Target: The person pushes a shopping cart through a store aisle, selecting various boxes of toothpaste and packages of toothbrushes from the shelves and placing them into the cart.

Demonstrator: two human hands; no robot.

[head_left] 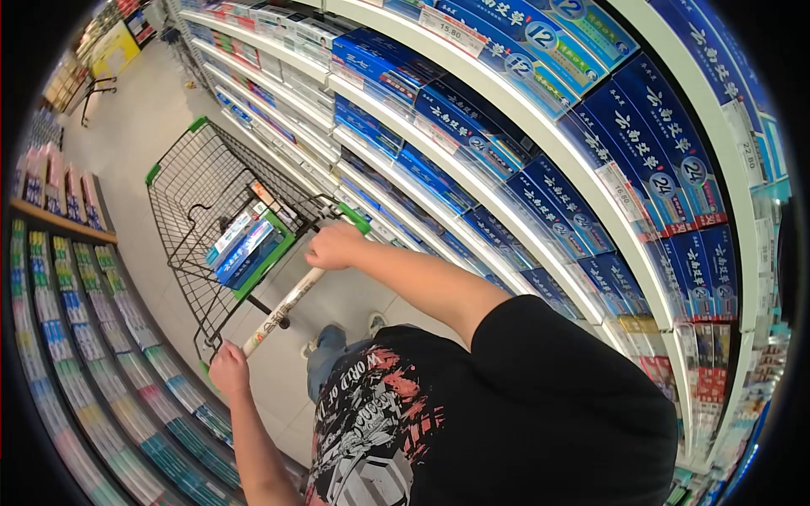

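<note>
My left hand point(229, 368) is wrapped round the near-left end of a shopping cart's handle point(283, 310). Its right end is gripped by my right hand point(334, 245), next to a green corner piece. The black wire shopping cart point(181, 215) stretches ahead with green corners. Several toothpaste boxes lie in its near part; a blue box point(246, 255) is on top, at a slant. Both palms are turned away, so the fingertips are partly hidden.
Shelves point(498, 181) of blue toothpaste boxes point(675, 143) with price tags run close along the right. On the left stands a rack of hanging toothbrush packs point(93, 337). Tiled floor point(139, 126) leads forward; another cart point(97, 93) stands farther off, near a yellow sign point(116, 52).
</note>
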